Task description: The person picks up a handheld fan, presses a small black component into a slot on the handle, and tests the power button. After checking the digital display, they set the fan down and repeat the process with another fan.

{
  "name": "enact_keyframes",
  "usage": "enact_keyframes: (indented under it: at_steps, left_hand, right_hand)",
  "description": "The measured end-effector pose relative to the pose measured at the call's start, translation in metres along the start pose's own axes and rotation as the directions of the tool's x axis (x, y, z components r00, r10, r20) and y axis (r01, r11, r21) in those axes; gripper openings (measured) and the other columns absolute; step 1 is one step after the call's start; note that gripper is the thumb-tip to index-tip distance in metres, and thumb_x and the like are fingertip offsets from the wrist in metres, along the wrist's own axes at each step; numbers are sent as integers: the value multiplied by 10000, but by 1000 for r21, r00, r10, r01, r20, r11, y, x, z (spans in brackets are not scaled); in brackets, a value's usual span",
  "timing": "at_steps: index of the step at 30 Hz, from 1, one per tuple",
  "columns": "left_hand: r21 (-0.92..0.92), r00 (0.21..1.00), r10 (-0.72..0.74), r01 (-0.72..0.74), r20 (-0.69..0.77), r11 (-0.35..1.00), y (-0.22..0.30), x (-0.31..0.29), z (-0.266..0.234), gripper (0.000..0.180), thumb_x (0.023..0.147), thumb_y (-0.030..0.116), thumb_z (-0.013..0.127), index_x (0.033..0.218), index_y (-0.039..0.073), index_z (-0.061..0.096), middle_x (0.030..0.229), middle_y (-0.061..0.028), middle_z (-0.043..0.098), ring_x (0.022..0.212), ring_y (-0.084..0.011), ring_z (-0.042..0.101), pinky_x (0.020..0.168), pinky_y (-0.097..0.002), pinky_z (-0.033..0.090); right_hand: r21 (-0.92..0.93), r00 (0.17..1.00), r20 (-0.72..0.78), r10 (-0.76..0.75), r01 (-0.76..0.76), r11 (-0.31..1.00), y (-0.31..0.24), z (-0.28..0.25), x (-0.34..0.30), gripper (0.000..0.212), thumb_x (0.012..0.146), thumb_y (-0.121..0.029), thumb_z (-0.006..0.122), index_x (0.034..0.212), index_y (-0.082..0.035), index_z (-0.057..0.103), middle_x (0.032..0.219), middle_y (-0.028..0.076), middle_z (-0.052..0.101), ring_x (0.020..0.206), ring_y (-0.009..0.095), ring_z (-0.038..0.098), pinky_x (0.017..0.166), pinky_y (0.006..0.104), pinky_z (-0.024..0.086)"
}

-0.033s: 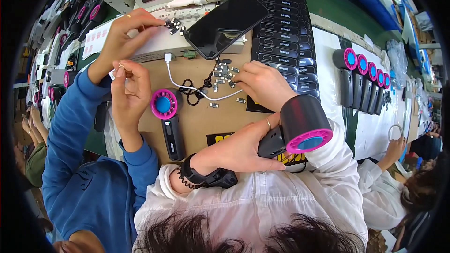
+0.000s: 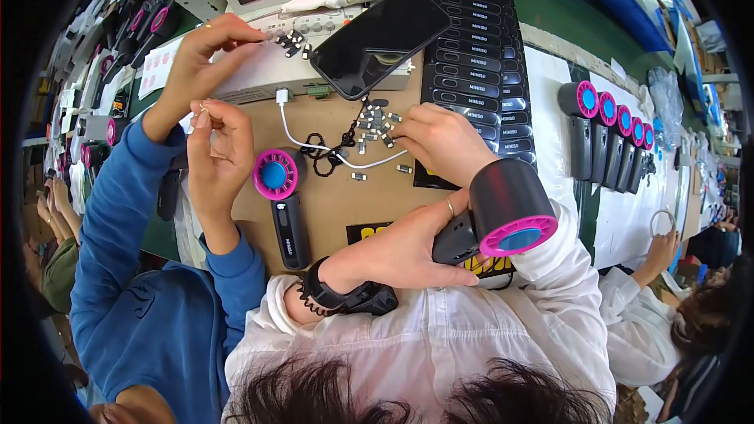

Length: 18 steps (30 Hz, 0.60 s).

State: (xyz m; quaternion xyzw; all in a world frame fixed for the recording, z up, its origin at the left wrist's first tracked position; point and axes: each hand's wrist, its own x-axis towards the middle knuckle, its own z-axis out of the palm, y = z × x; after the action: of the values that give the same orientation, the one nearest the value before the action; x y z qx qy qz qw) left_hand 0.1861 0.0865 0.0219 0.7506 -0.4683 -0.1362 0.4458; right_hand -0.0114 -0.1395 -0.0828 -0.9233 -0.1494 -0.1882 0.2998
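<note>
Gripping fan (image 2: 512, 200) with curled left hand (image 2: 404, 251); bunching nearer right hand (image 2: 446, 139) at small parts (image 2: 376, 121), forward-left of fan; cannot tell if holding any.

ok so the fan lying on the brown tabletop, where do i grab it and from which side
I'd take the fan by its dark handle, from above and the right, fingers across its long sides. The handle looks slim, points toward you and lies uncovered; the round head is broader, and a co-worker's hand is close on its left.
</note>
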Motion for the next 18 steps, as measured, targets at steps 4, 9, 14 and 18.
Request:
enact_keyframes:
  at_steps: [4, 9, 14, 18]
  left_hand:
    - [-641, 885, -18, 351, 465, 682, 92, -32, 125, 665, 679, 123, 739, 1229, -2, 388, 1031, -107, 571, 965, -162, 534, 872, -295, 407]
    - [-694, 823, -11, 486, 568, 531, 109, -46, 161, 668, 676, 122, 739, 1230, -5, 387, 1048, -109, 567, 989, -165, 525, 896, -299, 395]
    - [-710, 865, 17, 399, 501, 580, 107, -44, 165, 631, 671, 79, 734, 1201, -2, 401, 1016, -89, 573, 958, -155, 533, 885, -300, 403]
    - [-731, 881, 32, 371, 472, 573, 106, -45, 165, 616, 675, 75, 730, 1193, 0, 405, 990, -80, 580, 932, -152, 541, 871, -300, 412]
  right_hand:
    - [92, 997, 17, 73, -74, 993, 6, -14, 0, 138, 741, -42, 623, 874, -26, 656, 800, 83, 590, 726, 262, 588, 658, 321, 493]
    - [192, 951, 144, 274, -299, 935, -9, -32, 17, 157, 729, -2, 613, 878, -13, 663, 795, 104, 602, 675, 263, 599, 627, 322, 497]
    - [96, 937, 174, 303, -322, 942, -7, -31, 17, 165, 719, 0, 609, 871, -28, 669, 805, 111, 604, 680, 261, 604, 615, 315, 494]
    - [-27, 960, 152, 236, -234, 972, -9, -28, 17, 165, 712, 8, 601, 857, -31, 670, 804, 106, 605, 677, 261, 604, 612, 314, 493]
